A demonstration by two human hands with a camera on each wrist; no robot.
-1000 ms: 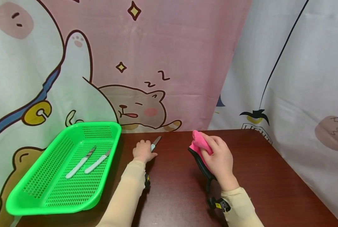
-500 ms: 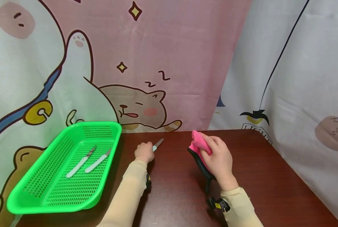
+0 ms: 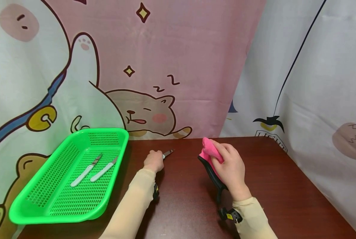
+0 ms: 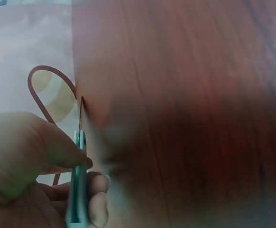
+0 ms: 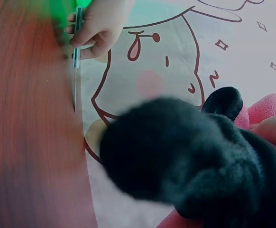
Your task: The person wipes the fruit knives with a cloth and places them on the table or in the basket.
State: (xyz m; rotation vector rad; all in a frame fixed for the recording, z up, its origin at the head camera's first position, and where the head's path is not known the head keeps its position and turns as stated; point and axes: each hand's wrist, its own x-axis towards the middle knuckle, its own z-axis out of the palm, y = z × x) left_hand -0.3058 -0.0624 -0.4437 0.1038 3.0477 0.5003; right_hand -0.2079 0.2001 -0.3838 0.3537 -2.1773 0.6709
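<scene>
My left hand (image 3: 154,161) grips a small knife (image 3: 168,153) by its pale handle at the back of the table. In the left wrist view the thumb presses one side of the handle (image 4: 78,190) and curled fingers the other, with the blade pointing away from the hand. My right hand (image 3: 230,166) holds a bunched pink cloth (image 3: 210,150) with black edging, raised in front of the table. The cloth's black part (image 5: 176,152) fills much of the right wrist view, and the left hand with the knife shows behind it.
A green plastic basket (image 3: 113,189) stands at the left of the brown table (image 3: 183,205). Two knives with white handles, one knife (image 3: 86,171) left of the other knife (image 3: 104,170), lie in it. A cartoon-printed curtain (image 3: 195,66) hangs right behind the table's back edge.
My left hand has closed round the knife's handle, its thumb tucked in from sticking out. The blade has swung to a flatter angle, a little to the right. The right hand stays put.
</scene>
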